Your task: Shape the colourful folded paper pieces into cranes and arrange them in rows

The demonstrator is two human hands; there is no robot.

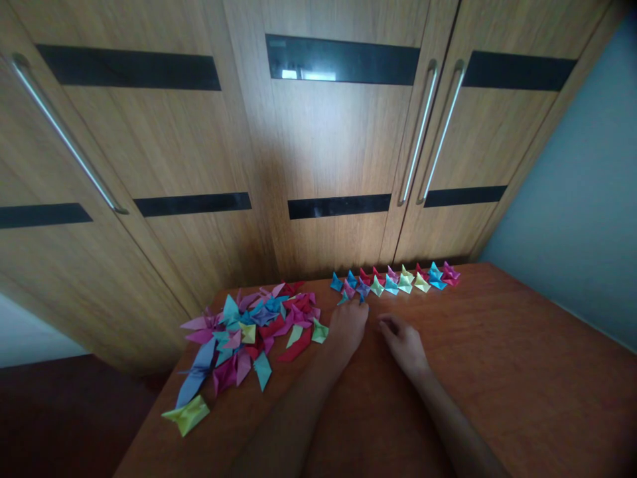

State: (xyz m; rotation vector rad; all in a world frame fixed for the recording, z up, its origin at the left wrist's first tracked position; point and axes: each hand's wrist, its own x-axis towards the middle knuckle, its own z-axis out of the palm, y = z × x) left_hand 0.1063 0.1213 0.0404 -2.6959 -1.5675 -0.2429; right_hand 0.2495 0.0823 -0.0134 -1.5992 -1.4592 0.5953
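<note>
A tall wardrobe of light brown wood-grain panels with glossy black strips (328, 139) stands behind a reddish-brown wooden table (497, 345), with a plain blue-grey wall (572, 186) at the right. Long silvery metal handles (421, 133) run slantwise on the doors.

On the left of the table lies a loose, overlapping pile of folded paper pieces in pink, red, blue, teal, green and yellow (259, 325); a pale yellow folded paper piece (188, 415) lies at its near end. Near the wardrobe, small multicoloured folded paper pieces stand in close rows (391, 284).

The left hand (351, 322) reaches to the left part of these rows, fingers bent and nearly together at a small blue folded paper piece (361, 299); whether they grip it is unclear. The right hand (404, 345) is just in front of the rows, fingers loosely curled, part-open, with nothing visible in them.
</note>
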